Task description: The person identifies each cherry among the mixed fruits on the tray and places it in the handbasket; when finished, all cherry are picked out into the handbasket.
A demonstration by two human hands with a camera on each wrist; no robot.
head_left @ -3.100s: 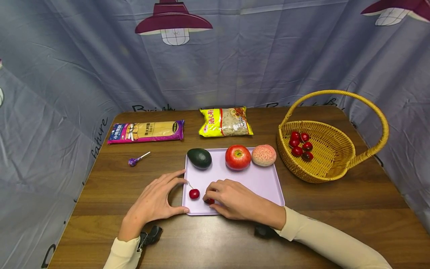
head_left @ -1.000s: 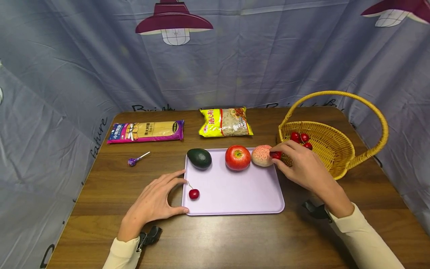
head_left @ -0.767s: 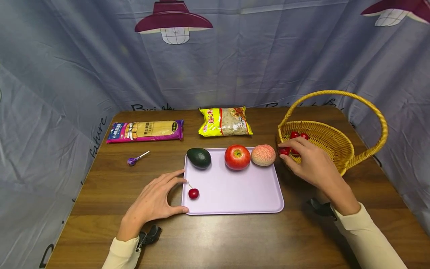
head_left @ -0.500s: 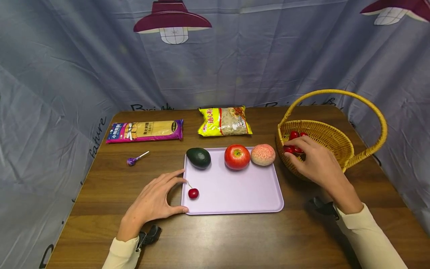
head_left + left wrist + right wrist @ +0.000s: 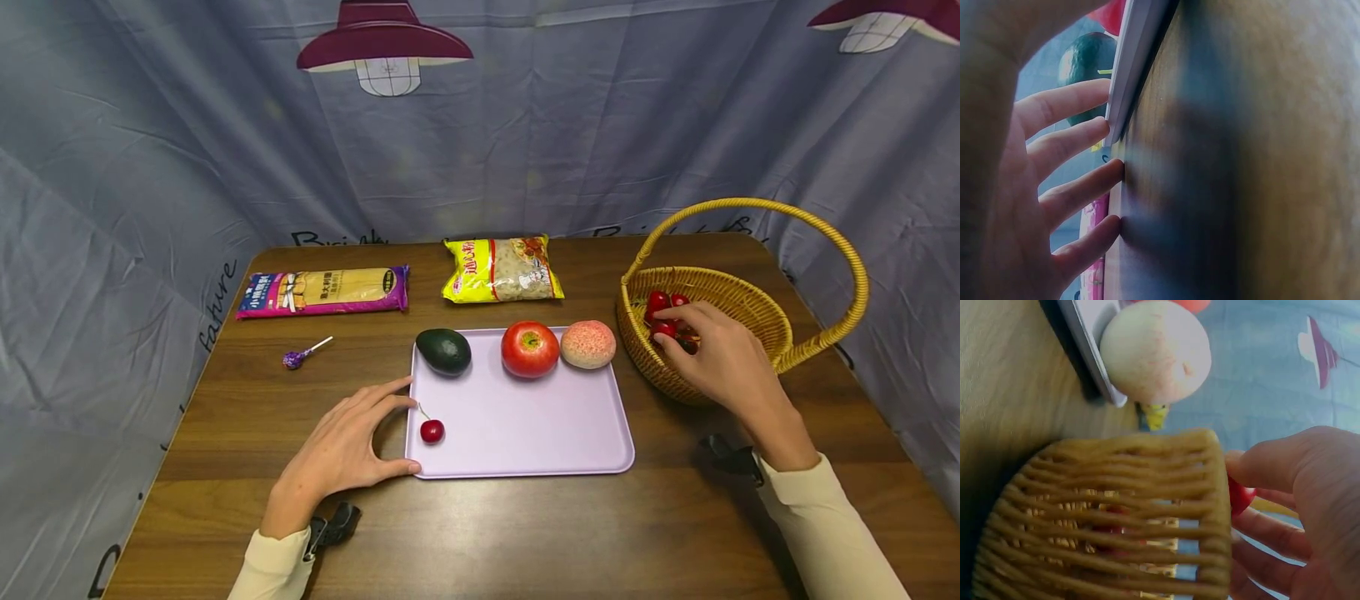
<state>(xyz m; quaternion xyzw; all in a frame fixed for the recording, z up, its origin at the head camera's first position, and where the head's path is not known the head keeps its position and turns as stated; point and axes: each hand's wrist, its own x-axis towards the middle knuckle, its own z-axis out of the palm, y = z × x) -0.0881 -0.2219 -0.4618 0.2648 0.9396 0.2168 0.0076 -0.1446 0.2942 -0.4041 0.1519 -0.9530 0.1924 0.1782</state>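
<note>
My right hand (image 5: 723,358) is over the near left part of the yellow wicker basket (image 5: 757,321), pinching a dark red cherry (image 5: 1241,496) between thumb and fingers. More cherries (image 5: 657,301) lie in the basket beneath and beside the fingertips, partly hidden by the hand. My left hand (image 5: 337,450) rests at the left edge of the lilac tray (image 5: 525,433), thumb and fingers spread, fingertips at the rim. One stemmed cherry (image 5: 432,431) lies on the tray near that hand. Along the tray's back sit an avocado (image 5: 444,352), a red apple (image 5: 530,349) and a peach (image 5: 588,344).
The basket's tall handle (image 5: 840,250) arches over it on the right. A yellow pasta bag (image 5: 502,269) lies behind the tray. At the back left is a spaghetti pack (image 5: 326,292), with a purple lollipop (image 5: 294,359) in front of it. A grey curtain hangs behind.
My right hand has picked a cherry off the tray and carried it right, past the peach, over the basket's rim and into the basket. My left hand has stayed at the tray's edge.
</note>
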